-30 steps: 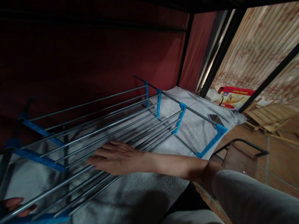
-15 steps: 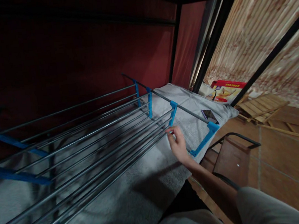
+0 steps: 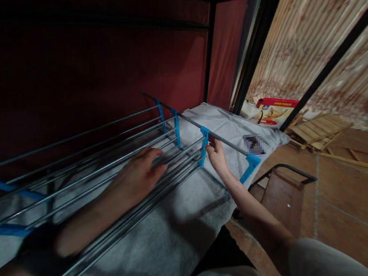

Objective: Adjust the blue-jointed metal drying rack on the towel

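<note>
A drying rack point(image 3: 113, 163) of thin grey metal rods, joined by blue plastic brackets, lies across the cloth-covered surface. Above its middle rods reaches my left hand point(image 3: 141, 172), with thumb and fingers apart and nothing held; a dark band circles that wrist. My right hand point(image 3: 218, 155) is at the rack's far end, its bent fingers closed on a blue bracket point(image 3: 204, 146) just below the end rod. Farther right along that rod sits a blue corner bracket point(image 3: 251, 163).
Grey cloth point(image 3: 150, 245) covers the surface under the rack. On it, past the end rod, lies a partly pixelated phone-like object point(image 3: 254, 144). A brown chair point(image 3: 283, 193) stands at right, near a wooden slatted piece point(image 3: 320, 130) and a red-and-yellow box point(image 3: 276, 111). A dark red wall rises behind.
My left hand has come into view from the left, over the rods. My right hand has moved up from the near rods to the blue bracket.
</note>
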The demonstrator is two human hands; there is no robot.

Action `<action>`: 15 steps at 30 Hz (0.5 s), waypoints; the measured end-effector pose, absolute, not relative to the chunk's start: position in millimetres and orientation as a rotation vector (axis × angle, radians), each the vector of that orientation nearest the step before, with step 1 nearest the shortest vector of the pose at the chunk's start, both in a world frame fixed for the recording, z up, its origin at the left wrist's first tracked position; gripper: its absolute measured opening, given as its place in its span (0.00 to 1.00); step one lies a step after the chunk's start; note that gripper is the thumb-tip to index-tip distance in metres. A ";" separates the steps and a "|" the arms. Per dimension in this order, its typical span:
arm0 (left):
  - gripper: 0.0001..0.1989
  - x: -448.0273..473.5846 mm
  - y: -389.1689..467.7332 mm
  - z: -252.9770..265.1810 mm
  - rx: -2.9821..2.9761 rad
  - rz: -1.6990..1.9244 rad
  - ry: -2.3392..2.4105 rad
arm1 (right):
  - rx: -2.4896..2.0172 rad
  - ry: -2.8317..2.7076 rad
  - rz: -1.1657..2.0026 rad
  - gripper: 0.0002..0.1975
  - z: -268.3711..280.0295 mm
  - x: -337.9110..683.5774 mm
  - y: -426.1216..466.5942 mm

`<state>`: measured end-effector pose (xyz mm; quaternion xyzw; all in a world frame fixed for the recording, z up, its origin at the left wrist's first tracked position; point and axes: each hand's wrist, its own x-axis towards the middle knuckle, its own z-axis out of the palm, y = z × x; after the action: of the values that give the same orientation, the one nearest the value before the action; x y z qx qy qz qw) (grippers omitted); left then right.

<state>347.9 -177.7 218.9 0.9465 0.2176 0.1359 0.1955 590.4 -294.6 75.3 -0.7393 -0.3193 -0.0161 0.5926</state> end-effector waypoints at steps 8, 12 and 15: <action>0.16 434.0 -185.3 169.2 2.751 0.302 0.527 | -1.617 -0.767 0.041 0.19 78.0 603.4 -284.0; 0.16 459.0 -181.7 155.8 2.718 0.269 0.595 | -1.626 -0.782 0.035 0.18 83.1 601.7 -284.1; 0.15 464.6 -182.4 157.7 2.709 0.277 0.627 | -1.671 -0.801 0.018 0.18 84.7 600.2 -284.4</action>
<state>464.6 -182.4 157.7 0.9549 0.2210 0.0978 0.1725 600.2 -284.4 84.7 -0.7209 -0.3456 0.0079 0.6007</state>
